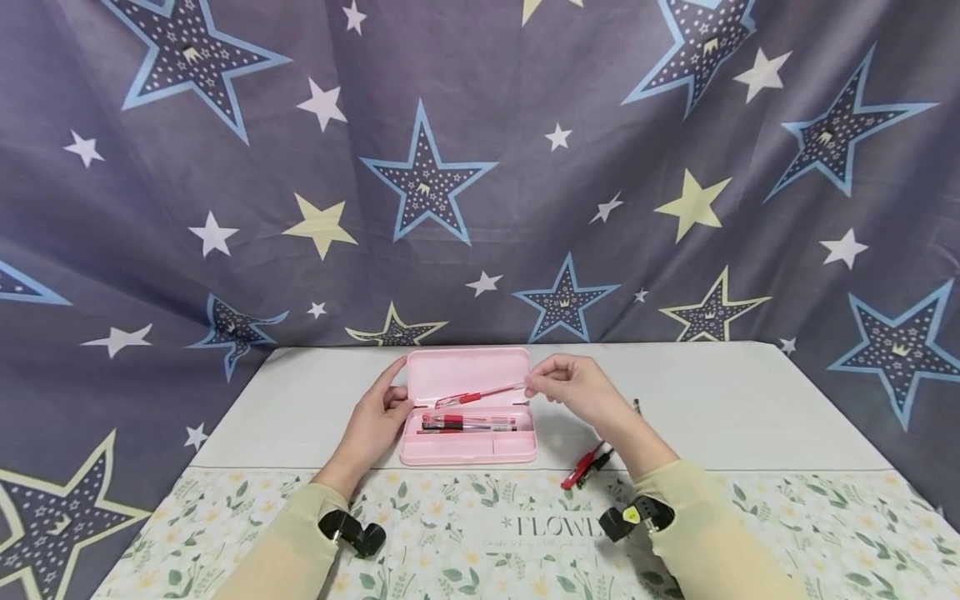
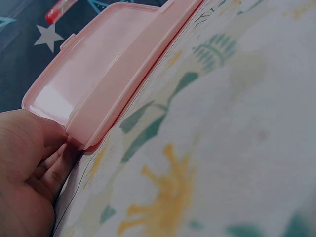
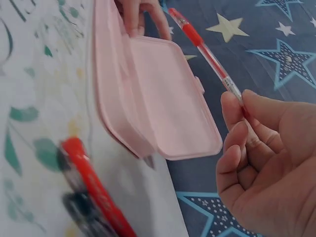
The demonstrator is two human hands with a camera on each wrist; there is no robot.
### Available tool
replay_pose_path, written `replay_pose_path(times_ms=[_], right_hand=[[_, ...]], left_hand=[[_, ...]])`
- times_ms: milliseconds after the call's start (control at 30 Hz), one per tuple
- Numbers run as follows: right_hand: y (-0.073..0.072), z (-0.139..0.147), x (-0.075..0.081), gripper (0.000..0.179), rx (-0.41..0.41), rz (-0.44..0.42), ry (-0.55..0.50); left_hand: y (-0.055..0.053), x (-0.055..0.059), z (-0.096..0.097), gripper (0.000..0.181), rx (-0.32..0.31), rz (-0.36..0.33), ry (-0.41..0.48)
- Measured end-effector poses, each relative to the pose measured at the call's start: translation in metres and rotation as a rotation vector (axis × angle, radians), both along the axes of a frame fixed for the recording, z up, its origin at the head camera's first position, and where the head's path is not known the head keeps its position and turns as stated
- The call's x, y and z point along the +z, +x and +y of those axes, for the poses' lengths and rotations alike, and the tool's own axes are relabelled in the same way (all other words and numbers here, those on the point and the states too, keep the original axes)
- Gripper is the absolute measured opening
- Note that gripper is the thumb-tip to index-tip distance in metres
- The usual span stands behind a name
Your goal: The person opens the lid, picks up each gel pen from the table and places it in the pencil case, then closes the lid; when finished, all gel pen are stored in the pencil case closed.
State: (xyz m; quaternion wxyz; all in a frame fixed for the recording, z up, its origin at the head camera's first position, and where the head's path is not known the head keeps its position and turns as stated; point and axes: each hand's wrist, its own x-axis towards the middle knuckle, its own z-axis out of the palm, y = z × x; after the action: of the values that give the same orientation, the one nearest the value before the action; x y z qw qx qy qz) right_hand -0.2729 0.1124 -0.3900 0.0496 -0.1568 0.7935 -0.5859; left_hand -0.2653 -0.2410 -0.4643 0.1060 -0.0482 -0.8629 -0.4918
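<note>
A pink pencil case (image 1: pixel 447 459) stands with its lid (image 1: pixel 468 367) raised, and several red and dark pens (image 1: pixel 468 423) lie in its long compartment. My left hand (image 1: pixel 372 429) holds the case at its left end, by the hinge; in the left wrist view thumb and fingers meet at the corner. My right hand (image 1: pixel 573 387) pinches a red gel pen (image 3: pixel 211 58) near one end between thumb and fingertips. In the head view that pen slants in front of the raised lid, its red capped end pointing left.
A red pen (image 1: pixel 577 471) and a black pen (image 1: pixel 595 468) lie on the table to the right of the case, partly beneath my right forearm. A floral cloth (image 1: pixel 450 533) covers the front of the table. Behind it hangs a star-patterned curtain (image 1: pixel 480 250).
</note>
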Motion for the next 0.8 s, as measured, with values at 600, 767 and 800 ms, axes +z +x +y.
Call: replay_pose_path(times_ms=[600, 767, 800], right_hand=[[0.004, -0.022, -0.021, 0.014, 0.039, -0.065, 0.04], [0.004, -0.022, -0.023, 0.012, 0.056, -0.07, 0.045], [0.004, -0.022, -0.023, 0.012, 0.059, -0.074, 0.047]], left_hand=[[0.001, 0.0, 0.0, 0.075, 0.009, 0.003, -0.015], [0.001, 0.001, 0.001, 0.075, 0.009, 0.0, -0.015], [0.0, 0.002, 0.001, 0.075, 0.007, 0.0, -0.015]])
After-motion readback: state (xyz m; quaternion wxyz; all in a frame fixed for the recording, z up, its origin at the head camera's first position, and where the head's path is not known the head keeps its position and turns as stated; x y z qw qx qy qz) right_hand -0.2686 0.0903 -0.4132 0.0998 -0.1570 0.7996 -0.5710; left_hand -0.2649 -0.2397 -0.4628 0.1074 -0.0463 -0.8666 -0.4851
